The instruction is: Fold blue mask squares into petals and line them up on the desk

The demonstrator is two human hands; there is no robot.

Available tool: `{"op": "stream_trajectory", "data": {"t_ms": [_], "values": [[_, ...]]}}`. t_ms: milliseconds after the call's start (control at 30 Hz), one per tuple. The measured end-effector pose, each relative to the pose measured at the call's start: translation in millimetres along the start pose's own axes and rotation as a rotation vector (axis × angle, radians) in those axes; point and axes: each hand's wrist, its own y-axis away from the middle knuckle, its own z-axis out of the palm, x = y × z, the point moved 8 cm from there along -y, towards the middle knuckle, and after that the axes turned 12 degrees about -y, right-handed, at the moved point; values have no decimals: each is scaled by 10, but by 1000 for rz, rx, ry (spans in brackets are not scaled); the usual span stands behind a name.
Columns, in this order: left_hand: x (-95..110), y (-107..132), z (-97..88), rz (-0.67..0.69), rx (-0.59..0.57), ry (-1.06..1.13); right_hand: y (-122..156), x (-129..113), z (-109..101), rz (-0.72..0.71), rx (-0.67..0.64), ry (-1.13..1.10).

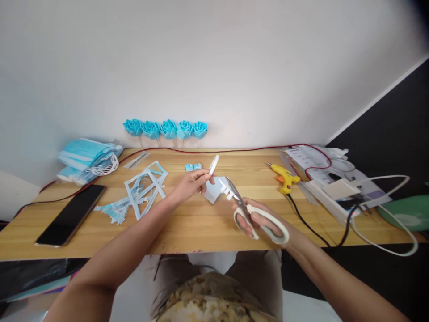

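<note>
My left hand (197, 182) is closed, pinching a thin white roll (213, 164), seen nearly edge-on, that looks like tape. A pair of scissors (240, 202) with cream handles is in my right hand (251, 217), fingers through the loops and blades pointing up and left. Several small white pieces (228, 191) show beside the blades; whether they stick to them I cannot tell. Below my left hand, pale blue cut sheets (212, 192) lie on the wooden table (194, 232). Two small blue folded pieces (193, 167) sit just behind that hand.
Several blue flowers on sticks (167, 129) stand along the wall. Blue face masks (87, 156), a phone (71, 217) and cut strips (140, 192) lie leftward. Rightward are a yellow glue gun (284, 177), its black cord, a white power strip (330, 201) and a looping white cable (410, 228).
</note>
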Motion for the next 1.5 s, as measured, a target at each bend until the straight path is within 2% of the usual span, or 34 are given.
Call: {"op": "stream_trajectory", "data": {"t_ms": [133, 300, 467, 767, 1067, 1500], "values": [[28, 23, -26, 2, 40, 87, 25, 11, -55, -2, -9, -16], [37, 43, -34, 9, 52, 130, -13, 56, -49, 70, -50, -20], [42, 43, -16, 44, -3, 143, -102, 40, 25, 136, -83, 5], [-21, 29, 11, 90, -58, 204, -162, -4, 26, 126, -75, 46], [-79, 30, 51, 78, -64, 244, -165, -20, 63, 163, -69, 30], [114, 88, 83, 136, -116, 201, -253, -68, 149, 101, -95, 12]]}}
